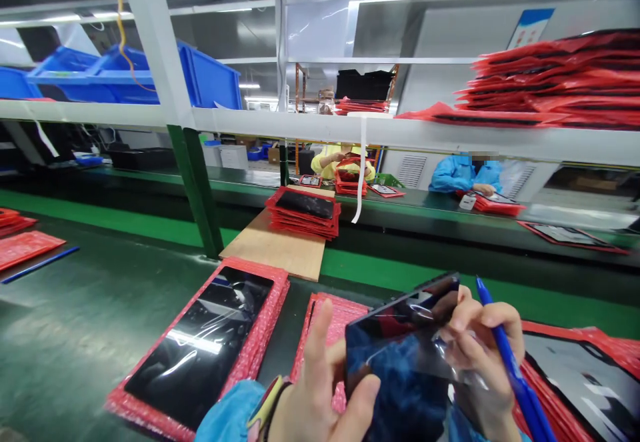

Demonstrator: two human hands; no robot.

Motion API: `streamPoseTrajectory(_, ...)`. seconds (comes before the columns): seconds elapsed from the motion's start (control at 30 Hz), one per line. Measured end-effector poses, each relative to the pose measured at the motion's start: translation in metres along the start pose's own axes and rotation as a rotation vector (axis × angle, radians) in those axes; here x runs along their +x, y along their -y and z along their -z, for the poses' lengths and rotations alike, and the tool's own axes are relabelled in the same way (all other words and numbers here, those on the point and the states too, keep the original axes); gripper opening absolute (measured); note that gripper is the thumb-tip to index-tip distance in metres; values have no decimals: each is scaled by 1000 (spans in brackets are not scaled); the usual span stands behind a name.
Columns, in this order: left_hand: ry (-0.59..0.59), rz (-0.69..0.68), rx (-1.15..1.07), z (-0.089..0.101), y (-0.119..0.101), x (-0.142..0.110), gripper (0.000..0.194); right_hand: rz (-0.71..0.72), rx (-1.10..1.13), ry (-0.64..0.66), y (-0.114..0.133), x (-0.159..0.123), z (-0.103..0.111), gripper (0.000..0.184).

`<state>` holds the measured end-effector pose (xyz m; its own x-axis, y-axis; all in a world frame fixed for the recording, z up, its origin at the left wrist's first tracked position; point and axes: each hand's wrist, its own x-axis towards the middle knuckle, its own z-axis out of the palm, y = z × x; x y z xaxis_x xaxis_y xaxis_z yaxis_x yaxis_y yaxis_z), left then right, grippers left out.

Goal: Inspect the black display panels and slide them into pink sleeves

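Observation:
A glossy black screen panel (405, 355) is tilted up in front of me. My left hand (325, 389) grips its left edge, thumb on the face, index finger raised. My right hand (487, 349) pinches clear film (453, 355) at the panel's right side. That hand also holds a blue pen (513, 369) between its fingers, tip upward. To the left, another black screen panel (203, 345) lies on a pile of pink bubble-wrap sleeves (265, 325). More pink bubble wrap (340, 315) lies behind my left hand, partly hidden.
At right lies a stack of red sleeves with a grey-faced panel (585, 375) on top. Ahead, a stack of red-wrapped panels (305, 212) rests on a wooden board (280, 249). A green post (193, 189) supports a shelf with blue bins (210, 75). Two co-workers sit across the line.

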<state>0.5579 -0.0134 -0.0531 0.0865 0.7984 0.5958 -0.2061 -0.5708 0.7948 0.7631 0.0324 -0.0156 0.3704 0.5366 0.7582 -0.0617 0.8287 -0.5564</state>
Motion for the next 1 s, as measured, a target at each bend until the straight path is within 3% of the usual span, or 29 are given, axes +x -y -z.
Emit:
streamPoseTrajectory(0.23, 65, 20, 74, 9, 6, -2, 85, -46, 34, -40, -10, 3, -1, 34)
streamPoseTrajectory(0.37, 97, 10, 19, 9, 4, 4, 71, -94, 78, 2, -11, 5, 0, 34)
streamPoseTrajectory(0.47, 163, -19, -114, 7, -6, 18, 64, -140, 78, 3, -10, 3, -2, 33)
streamPoseTrajectory(0.63, 331, -72, -396, 12, -22, 42, 67, -395, 40, -51, -4, -2, -12, 28)
streamPoseTrajectory(0.7, 318, 8, -453, 15, -23, 48, 63, -452, 49, -81, -2, -2, -14, 28)
streamPoseTrajectory(0.87, 139, 283, -624, 15, -21, 58, 63, -472, 119, -185, -2, 2, -12, 32)
streamPoseTrajectory(1.0, 57, 347, -540, 14, -18, 65, 65, -483, 143, -244, -3, 6, -13, 32)
